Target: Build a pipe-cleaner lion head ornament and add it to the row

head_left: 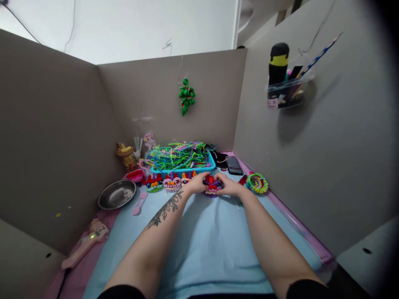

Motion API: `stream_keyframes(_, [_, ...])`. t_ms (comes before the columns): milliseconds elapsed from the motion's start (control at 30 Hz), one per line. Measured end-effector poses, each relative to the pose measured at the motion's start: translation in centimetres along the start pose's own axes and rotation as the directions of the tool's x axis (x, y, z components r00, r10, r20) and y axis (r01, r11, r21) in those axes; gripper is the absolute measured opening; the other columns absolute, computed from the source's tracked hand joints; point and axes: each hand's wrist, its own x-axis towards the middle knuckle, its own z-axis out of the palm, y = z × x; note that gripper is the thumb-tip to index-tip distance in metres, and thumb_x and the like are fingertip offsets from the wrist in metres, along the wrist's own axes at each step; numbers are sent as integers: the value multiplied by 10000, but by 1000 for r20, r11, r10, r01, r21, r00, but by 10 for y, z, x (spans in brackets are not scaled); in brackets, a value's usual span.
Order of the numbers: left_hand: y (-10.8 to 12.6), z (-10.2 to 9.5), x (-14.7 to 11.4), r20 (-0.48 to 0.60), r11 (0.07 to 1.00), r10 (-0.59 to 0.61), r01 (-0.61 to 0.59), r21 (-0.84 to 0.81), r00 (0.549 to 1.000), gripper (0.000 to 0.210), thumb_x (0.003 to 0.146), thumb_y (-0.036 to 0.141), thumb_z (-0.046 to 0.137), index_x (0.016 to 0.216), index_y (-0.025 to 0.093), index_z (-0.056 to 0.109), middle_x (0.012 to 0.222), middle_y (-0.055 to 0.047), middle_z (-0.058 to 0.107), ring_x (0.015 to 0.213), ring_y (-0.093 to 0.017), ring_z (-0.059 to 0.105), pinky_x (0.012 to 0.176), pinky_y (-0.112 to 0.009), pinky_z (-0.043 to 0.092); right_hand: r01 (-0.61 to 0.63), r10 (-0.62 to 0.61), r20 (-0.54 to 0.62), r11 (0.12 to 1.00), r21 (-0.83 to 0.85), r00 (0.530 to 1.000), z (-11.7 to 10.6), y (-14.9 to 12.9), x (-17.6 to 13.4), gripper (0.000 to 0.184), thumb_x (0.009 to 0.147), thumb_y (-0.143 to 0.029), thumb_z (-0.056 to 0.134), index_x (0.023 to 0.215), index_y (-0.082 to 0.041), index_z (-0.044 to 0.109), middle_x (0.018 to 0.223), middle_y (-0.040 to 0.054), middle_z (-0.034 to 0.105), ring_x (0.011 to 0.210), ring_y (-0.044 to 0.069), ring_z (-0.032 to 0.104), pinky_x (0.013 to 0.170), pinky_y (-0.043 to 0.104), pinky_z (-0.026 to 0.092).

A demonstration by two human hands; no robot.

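Between my two hands is a red and purple pipe-cleaner figure [212,185], on or just above the light blue cloth [212,241]. My left hand [198,183] grips its left side with curled fingers. On its right side my right hand [229,185] has its fingers closed in the same way. The fingertips partly cover the figure. Left of my hands, similar pipe-cleaner figures stand in a row: a red and green one [154,183], a pink one [172,182] and an orange and red one [187,177], partly behind my left hand.
Behind lies a blue tray [183,169] heaped with pipe cleaners [183,154]. At left are a metal bowl [116,195], a pink clip-like tool [140,203] and a lit pink glue gun [85,246]. A phone [234,165] and a yellow-green ring [257,183] sit right. Grey panels [171,95] enclose the desk.
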Motion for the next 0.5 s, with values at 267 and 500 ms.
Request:
stream_keyframes(267, [4,-7,-21,-128,993,-40,54,105,991,399,736,153,547,1124,210,616,1115,-56,646,1025,-221,579,919,-309,418,-22,21,14,999,45,1000,6,-1,2,440,574,-170,691,938,-211,447,980,21,440,900,181,471,808,306,415])
stream_keyframes(500, [2,-4,-22,-183,978,-126,153,139,975,267,844,222,457,1013,249,663,1024,-34,688,967,-190,609,855,-269,427,-34,33,20,998,46,999,7,-3,2,475,578,-152,685,992,-209,459,1015,34,461,939,190,485,854,332,409])
